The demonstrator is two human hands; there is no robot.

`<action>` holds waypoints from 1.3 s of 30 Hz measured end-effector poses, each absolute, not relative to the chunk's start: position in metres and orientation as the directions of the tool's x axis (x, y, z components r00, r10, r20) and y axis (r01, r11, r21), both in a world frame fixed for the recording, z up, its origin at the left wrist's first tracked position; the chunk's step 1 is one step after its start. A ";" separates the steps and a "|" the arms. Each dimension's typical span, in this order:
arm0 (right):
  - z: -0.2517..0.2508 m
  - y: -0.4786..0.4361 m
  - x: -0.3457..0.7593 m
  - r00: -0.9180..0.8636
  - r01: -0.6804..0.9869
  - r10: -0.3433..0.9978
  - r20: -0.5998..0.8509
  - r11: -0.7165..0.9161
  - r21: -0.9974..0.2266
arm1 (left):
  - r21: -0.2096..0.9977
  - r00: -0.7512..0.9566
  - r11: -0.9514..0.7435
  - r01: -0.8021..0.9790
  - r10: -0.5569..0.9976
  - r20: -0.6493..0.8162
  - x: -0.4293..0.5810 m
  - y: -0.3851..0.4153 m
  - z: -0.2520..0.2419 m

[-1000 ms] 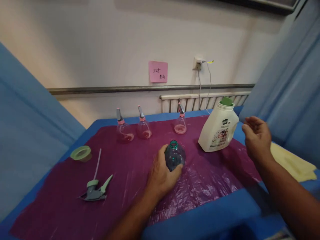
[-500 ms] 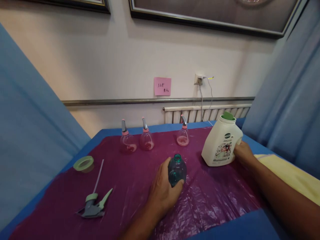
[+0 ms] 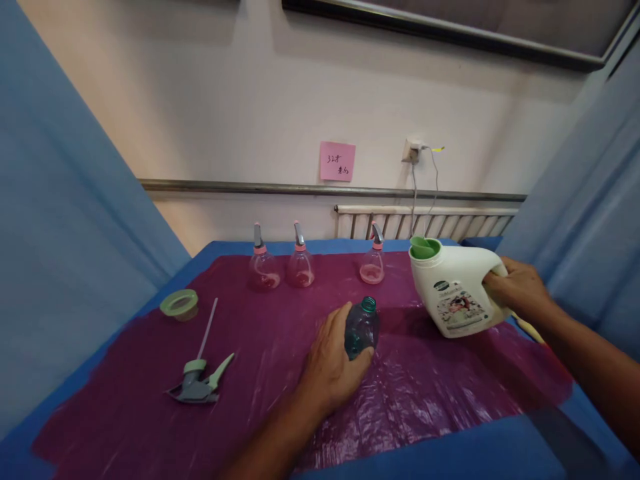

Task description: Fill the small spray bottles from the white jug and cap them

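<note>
My left hand (image 3: 333, 363) is wrapped round a small dark teal bottle (image 3: 363, 330), which stands upright with its green threaded neck uncovered. On the right, my right hand (image 3: 517, 288) grips the handle of a large white jug (image 3: 457, 293) that bears a printed label. The jug is tilted to the left, and a green spout (image 3: 423, 247) shows in its mouth, to the right of the bottle and apart from it. No liquid is seen coming out. A grey and pale green spray head (image 3: 195, 383) with a thin tube lies to the left of my left hand.
Three clear spray bottles (image 3: 301, 267) with pink liquid stand along the back. A pale green round container (image 3: 180, 305) sits at the left. Purple plastic sheeting (image 3: 270, 347) covers the blue table, with curtains (image 3: 75, 200) at both sides.
The white jug has gone from upright to tilted left, with my right hand raised. My left hand keeps hold of the teal bottle. The whole view has shifted slightly.
</note>
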State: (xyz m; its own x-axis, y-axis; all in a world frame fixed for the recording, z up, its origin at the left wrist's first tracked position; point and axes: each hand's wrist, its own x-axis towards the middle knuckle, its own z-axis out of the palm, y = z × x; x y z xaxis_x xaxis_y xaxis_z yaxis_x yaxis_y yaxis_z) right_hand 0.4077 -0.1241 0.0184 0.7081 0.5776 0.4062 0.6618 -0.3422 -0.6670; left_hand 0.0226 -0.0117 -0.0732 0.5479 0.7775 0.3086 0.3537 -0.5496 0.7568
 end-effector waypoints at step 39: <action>0.101 -0.132 0.398 0.428 0.852 0.840 0.334 -0.498 0.161 | 0.667 0.553 -0.630 0.397 0.744 0.374 0.027 -0.015 -0.063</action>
